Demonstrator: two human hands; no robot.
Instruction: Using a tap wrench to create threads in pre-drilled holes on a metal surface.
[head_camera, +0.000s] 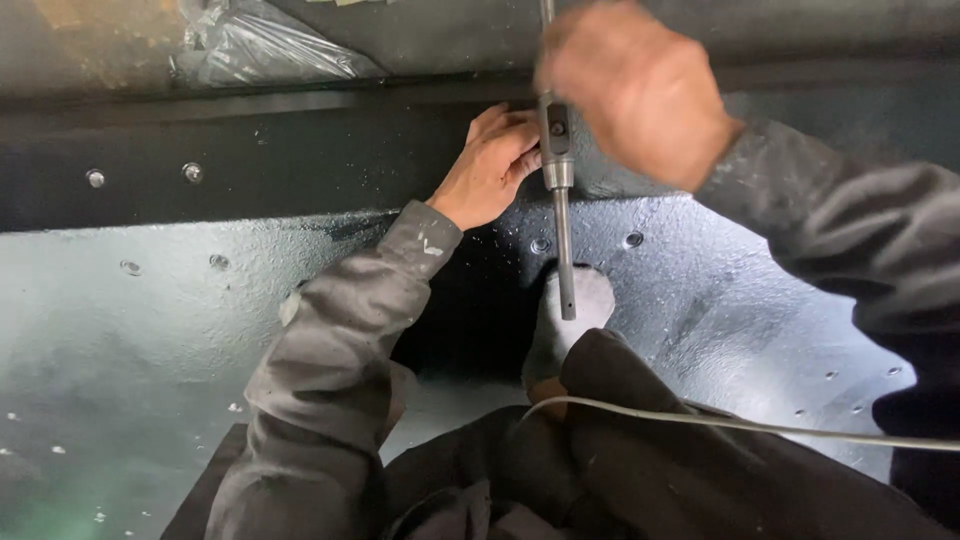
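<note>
A long steel tap wrench stands vertically against a black painted metal beam. My right hand grips its upper handle at the top of the view. My left hand is at the wrench's centre block, fingers against it and the beam, touching the tool from the left. The wrench's lower handle hangs free down to the middle of the view. Both arms wear dark grey sleeves.
A glossy dark painted metal panel with small rivets spreads below the beam. Two bolts sit on the beam at left. A pale cable crosses my lap. Crumpled plastic sheet lies at top left.
</note>
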